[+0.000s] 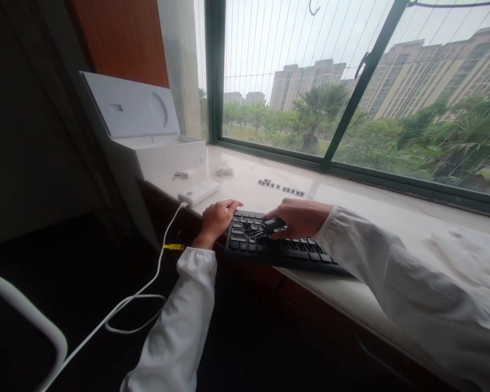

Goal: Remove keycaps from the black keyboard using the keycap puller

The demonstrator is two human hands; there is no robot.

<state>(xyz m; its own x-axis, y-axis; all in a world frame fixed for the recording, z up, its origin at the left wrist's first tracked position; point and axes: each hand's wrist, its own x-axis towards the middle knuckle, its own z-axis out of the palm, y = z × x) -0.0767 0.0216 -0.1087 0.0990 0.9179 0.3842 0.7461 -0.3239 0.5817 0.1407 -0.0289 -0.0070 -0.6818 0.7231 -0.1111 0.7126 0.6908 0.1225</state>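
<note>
The keyboard [286,262] lies along the near edge of the pale ledge [343,197], so the left hand [217,220], fingers curled at its left end, does best to brace it firmly; whether they grip it, I cannot tell. The right hand [300,218] has its fingers closed on what looks like a wire keycap puller [275,224] over the keys; keeping its wires level and the pull straight up should spare the switches.
</note>
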